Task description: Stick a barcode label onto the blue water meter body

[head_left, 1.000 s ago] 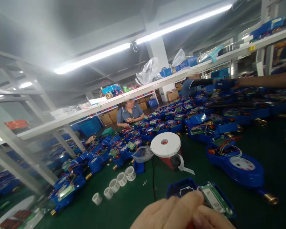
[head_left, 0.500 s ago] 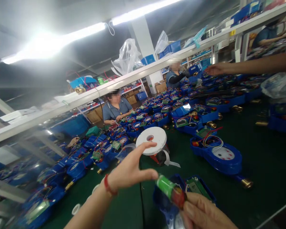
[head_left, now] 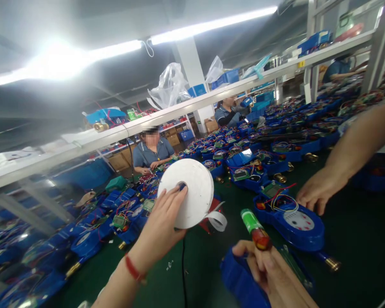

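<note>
My left hand [head_left: 160, 220], with a red band at the wrist, grips a white tape roll [head_left: 197, 188] by its near edge. The fingers lie over the roll's face by the hub, with the thumb underneath. The roll is tilted up towards me, and a loose white strip [head_left: 218, 220] curls off its lower right. Between the fingers of my right hand [head_left: 272, 269] is a green battery [head_left: 250, 220] with a reddish-brown lower end. Below that hand sits a blue casing [head_left: 239, 278], partly hidden by it.
A co-worker's hand [head_left: 322, 186] reaches in from the right to a blue meter [head_left: 301, 224] with wires and a brass fitting. Many blue meters [head_left: 99, 233] fill the left and back. A white shelf beam [head_left: 179, 105] crosses above. Two people sit or stand beyond the table.
My left hand has closed on the tape roll and tipped it up. My right hand has moved right with the battery. The co-worker's hand has come down to the blue meter.
</note>
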`<state>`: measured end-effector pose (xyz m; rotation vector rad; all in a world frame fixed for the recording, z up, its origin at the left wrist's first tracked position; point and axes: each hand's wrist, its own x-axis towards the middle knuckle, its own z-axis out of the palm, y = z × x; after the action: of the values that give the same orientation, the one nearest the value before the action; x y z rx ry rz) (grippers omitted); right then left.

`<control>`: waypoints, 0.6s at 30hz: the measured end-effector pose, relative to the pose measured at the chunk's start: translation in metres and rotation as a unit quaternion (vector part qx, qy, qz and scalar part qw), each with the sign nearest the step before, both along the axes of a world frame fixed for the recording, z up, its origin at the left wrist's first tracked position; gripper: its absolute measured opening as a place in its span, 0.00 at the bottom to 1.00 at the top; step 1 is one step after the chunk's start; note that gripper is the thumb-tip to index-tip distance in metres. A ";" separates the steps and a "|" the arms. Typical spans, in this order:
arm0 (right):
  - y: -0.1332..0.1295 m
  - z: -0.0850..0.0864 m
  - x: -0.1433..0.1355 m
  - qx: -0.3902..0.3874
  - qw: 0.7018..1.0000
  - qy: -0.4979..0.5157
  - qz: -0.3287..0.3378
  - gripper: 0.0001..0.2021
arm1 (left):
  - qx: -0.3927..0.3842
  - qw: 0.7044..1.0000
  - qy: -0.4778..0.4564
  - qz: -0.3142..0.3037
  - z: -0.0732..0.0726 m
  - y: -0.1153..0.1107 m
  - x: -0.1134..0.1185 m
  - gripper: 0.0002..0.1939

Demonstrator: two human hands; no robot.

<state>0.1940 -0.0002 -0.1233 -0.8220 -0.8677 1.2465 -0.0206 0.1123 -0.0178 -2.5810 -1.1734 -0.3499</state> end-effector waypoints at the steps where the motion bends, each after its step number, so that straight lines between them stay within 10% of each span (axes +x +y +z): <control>1: 0.000 0.003 -0.004 0.001 0.999 -0.021 -0.027 0.25 | 0.043 0.999 0.005 0.005 0.004 -0.014 -0.007 0.41; 7: -0.011 0.019 -0.042 -0.038 0.989 -0.113 -0.086 0.27 | 0.143 0.989 0.034 0.024 -0.004 -0.072 -0.042 0.40; 18: -0.013 0.010 -0.082 0.041 0.993 -0.079 0.074 0.20 | 0.139 0.980 -0.064 0.124 -0.033 -0.117 -0.066 0.41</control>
<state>0.1116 -0.0132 -0.1137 -0.8096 -1.1166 1.2774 -0.0864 -0.0048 -0.0509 -2.1720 -1.3650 -0.5836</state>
